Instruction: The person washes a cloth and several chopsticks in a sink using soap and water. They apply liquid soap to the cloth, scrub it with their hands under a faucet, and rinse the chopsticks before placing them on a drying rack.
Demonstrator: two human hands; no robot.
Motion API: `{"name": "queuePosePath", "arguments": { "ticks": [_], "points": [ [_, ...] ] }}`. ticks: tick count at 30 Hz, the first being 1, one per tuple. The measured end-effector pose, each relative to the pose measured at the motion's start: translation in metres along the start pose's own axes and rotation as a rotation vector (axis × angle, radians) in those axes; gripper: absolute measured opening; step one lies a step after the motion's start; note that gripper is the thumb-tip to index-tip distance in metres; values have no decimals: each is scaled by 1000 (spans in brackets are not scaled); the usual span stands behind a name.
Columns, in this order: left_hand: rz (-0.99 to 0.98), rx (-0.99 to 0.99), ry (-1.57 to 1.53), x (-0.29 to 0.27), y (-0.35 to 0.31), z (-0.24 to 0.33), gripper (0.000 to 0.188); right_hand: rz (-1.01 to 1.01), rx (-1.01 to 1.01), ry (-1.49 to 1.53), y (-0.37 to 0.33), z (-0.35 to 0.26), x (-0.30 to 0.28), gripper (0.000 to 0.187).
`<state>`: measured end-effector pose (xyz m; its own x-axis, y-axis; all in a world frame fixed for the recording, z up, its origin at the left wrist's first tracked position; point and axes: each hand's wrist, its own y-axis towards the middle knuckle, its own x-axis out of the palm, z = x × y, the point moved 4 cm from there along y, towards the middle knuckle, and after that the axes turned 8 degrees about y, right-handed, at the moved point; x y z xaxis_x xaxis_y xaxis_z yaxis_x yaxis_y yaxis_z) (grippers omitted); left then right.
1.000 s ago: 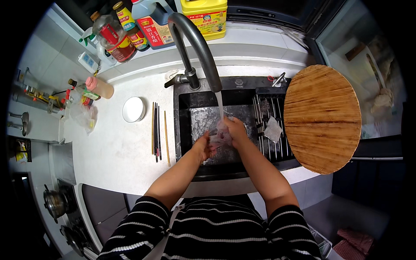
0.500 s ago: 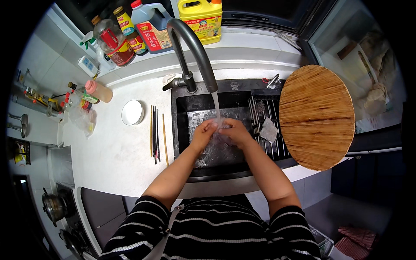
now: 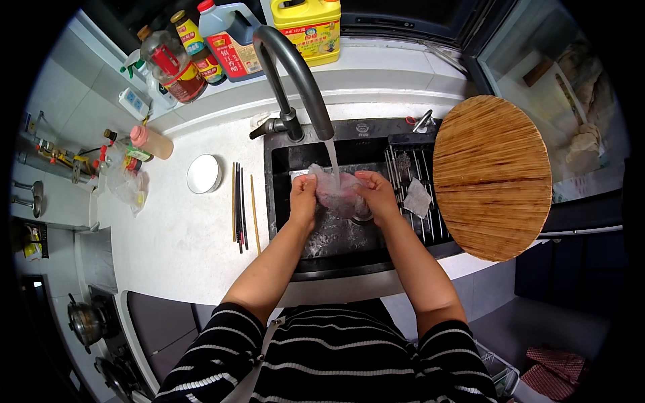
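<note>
A thin pinkish-white cloth [image 3: 338,191] is stretched between my two hands inside the black sink [image 3: 319,270]. Its left edge is pinched by my left hand [image 3: 303,196], thumb upward. On the other side my right hand [image 3: 378,195] grips the right edge, fingers closed. Running water [image 3: 333,158] from the dark curved faucet [image 3: 310,74] pours onto the cloth's middle. The sink floor below is wet, and part of the round drain shows under the cloth near my right hand.
Right of my hands, a grey scouring pad [image 3: 417,198] lies on a metal rack [image 3: 430,228]. A round wooden board [image 3: 494,178] covers the counter's right side. To the left are several chopsticks [image 3: 239,208] and a white bowl [image 3: 203,173]. Bottles [image 3: 232,43] line the back ledge.
My hands have moved apart, left hand leftward and right hand rightward. The cloth, bunched between them before, is now spread out under the water.
</note>
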<state>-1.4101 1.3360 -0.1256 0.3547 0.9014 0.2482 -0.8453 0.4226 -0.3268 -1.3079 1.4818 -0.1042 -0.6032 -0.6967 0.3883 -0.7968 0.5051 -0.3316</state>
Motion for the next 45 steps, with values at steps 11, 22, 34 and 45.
{"name": "queuePosePath", "arguments": {
  "ticks": [11,22,34,45],
  "points": [
    [-172,-227,-41,19,-33,-7,20,11,79,-19,-14,22,39,24],
    [-163,-837,-630,15,-32,-59,61,164,76,353,2,28,14,24],
    [-419,-829,-717,39,-41,-47,50,293,-481,-728,-28,42,28,18],
    [-237,-777,-612,33,-41,-59,30,310,-540,-771,-26,48,34,16]
  ]
}}
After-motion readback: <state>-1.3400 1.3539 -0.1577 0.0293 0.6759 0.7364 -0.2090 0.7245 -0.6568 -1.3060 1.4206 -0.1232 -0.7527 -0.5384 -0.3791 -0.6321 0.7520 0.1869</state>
